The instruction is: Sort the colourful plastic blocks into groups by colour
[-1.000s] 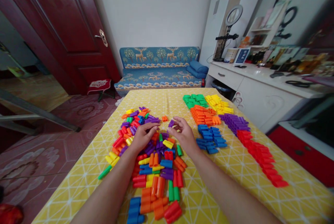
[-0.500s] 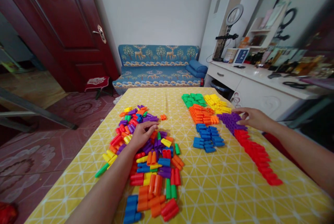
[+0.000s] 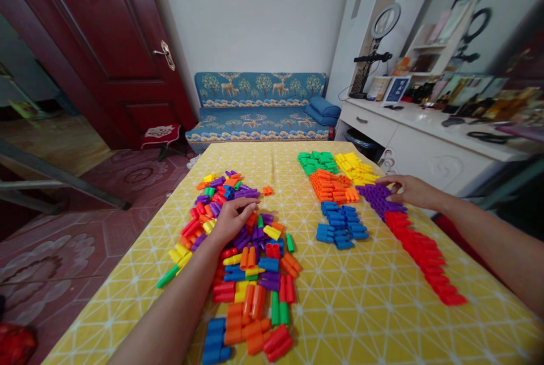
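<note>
Since a second ago, the right hand (image 3: 414, 192) has left the mixed heap (image 3: 255, 274) and come across to the purple group (image 3: 378, 198), while the left hand (image 3: 233, 220) has stayed over the heap. Its fingers are bent at the purple pieces with the thumb near them; whether it pinches a piece or merely touches the group, I cannot tell. Around that group, the red row (image 3: 425, 257) runs off between four and five o'clock, the blue group (image 3: 342, 224) lies at eight, the orange group (image 3: 331, 186) between nine and ten, the green group (image 3: 318, 162) at ten and the yellow group (image 3: 356, 169) at eleven. The left hand is loosely curled, thumb close to the forefinger; I cannot tell whether anything is between them. Between one and two o'clock from it, one orange piece (image 3: 267, 190) lies apart on the yellow cloth (image 3: 340, 308).
</note>
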Tool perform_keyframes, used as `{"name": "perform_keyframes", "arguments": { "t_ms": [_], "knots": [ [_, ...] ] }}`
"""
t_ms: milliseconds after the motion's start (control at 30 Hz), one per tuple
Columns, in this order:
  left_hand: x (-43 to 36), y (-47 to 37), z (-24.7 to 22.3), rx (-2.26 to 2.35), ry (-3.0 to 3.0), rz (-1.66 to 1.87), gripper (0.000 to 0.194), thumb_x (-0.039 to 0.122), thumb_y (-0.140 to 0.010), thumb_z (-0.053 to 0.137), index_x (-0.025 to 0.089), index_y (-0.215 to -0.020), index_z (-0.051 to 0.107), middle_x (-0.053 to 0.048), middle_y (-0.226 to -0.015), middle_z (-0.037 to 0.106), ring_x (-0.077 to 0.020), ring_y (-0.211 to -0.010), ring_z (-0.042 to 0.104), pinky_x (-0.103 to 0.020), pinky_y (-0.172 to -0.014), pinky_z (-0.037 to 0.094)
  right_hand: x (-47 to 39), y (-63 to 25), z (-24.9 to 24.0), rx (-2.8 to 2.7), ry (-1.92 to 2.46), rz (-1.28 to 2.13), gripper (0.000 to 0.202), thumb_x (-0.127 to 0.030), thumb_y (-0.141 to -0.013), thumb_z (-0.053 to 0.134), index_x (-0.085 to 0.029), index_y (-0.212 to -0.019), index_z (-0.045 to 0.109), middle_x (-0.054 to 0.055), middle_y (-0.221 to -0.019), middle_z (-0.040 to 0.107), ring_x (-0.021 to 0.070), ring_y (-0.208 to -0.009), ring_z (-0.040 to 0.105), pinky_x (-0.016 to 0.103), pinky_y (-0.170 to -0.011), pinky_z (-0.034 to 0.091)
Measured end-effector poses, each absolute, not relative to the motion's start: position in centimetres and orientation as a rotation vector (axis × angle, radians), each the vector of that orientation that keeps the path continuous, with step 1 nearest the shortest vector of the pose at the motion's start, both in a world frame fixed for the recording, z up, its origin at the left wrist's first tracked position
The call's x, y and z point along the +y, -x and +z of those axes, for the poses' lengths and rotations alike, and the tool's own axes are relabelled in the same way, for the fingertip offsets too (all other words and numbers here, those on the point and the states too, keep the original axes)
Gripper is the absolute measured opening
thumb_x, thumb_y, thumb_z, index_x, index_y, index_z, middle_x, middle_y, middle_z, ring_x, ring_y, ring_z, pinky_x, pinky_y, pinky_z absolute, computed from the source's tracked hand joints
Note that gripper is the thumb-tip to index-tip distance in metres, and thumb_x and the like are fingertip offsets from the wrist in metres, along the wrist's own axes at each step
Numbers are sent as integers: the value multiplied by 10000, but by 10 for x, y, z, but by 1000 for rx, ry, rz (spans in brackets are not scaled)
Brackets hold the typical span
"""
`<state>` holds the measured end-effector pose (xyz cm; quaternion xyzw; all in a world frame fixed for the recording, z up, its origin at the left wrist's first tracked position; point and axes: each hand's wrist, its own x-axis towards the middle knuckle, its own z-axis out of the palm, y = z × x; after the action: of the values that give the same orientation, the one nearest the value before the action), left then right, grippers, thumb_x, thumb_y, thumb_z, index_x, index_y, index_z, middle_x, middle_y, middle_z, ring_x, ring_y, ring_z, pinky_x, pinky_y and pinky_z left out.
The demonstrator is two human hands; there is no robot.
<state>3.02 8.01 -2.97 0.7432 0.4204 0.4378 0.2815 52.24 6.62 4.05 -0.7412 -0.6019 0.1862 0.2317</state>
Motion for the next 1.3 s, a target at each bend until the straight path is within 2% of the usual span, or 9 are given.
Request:
{"name": "perform_keyframes", "arguments": {
  "t_ms": [167, 400, 500, 600, 700, 833, 1000, 1133, 1300],
  "knots": [
    [80, -30, -30, 1135, -2006, 1143, 298, 364, -875, 577, 149, -998, 743, -98, -1006, 755, -244, -913, 700, -347, -797, 551, 69, -534, 34, -1809, 1963, 424, 482, 21, -584, 705, -138, -1037, 747, 37, -724, 677, 117, -632, 581, 262, -658, 425],
    [80, -30, -29, 1137, -2021, 1152, 294, 361, -874, 575, 147, -984, 744, -97, -993, 758, -248, -916, 701, -356, -800, 559, 67, -535, 36, -1934, 1851, 223, 401, -100, -622, 705, -185, -1012, 746, 78, -864, 716, 169, -678, 606, 299, -669, 469],
    [80, -30, -29, 1129, -2036, 1170, 281, 354, -871, 579, 151, -971, 745, -97, -983, 759, -247, -900, 704, -363, -797, 563, 55, -502, 37, -1923, 1744, 73, 300, -192, -714, 668, -178, -1005, 736, 113, -985, 706, 187, -744, 628, 327, -721, 482],
    [80, -30, -30, 1125, -2038, 1178, 276, 353, -872, 581, 150, -964, 744, -98, -973, 760, -245, -890, 704, -365, -792, 565, 29, -447, 29, -2060, 1513, 19, 220, -279, -814, 603, -204, -984, 721, 88, -1027, 697, 221, -933, 635, 370, -856, 474],
    [81, -30, -31, 1123, -2033, 1175, 280, 358, -873, 583, 147, -963, 743, -99, -973, 760, -244, -888, 704, -367, -793, 565, -3, -393, 14, -2283, 1402, -62, 214, -321, -827, 628, -254, -1015, 706, 58, -1082, 685, 242, -1032, 589, 431, -926, 429],
    [81, -30, -31, 1127, -2030, 1169, 284, 357, -872, 582, 144, -969, 744, -100, -975, 759, -244, -890, 703, -368, -798, 563, -26, -353, -1, -2413, 1453, -204, 333, -318, -796, 691, -255, -1122, 667, 58, -1137, 676, 280, -1102, 524, 474, -955, 370],
    [80, -30, -30, 1135, -2041, 1165, 286, 355, -872, 580, 143, -969, 745, -101, -971, 759, -249, -891, 703, -371, -796, 560, -22, -339, 0, -2476, 1504, -285, 367, -285, -802, 689, -215, -1159, 643, 71, -1082, 695, 295, -1094, 512, 503, -988, 316],
    [81, -29, -32, 1137, -2047, 1166, 284, 355, -875, 576, 145, -964, 746, -100, -965, 759, -248, -886, 703, -370, -794, 557, -19, -339, 3, -2464, 1512, -241, 363, -242, -788, 684, -235, -1150, 649, 67, -1043, 699, 274, -1039, 535, 479, -955, 349],
    [83, -29, -34, 1119, -2048, 1152, 283, 353, -886, 565, 154, -986, 741, -96, -997, 756, -242, -914, 700, -373, -826, 549, -20, -380, 2, -2322, 1512, -189, 449, -309, -789, 669, -261, -1231, 606, 77, -1175, 646, 274, -1104, 532, 465, -959, 396]
  ]
}}
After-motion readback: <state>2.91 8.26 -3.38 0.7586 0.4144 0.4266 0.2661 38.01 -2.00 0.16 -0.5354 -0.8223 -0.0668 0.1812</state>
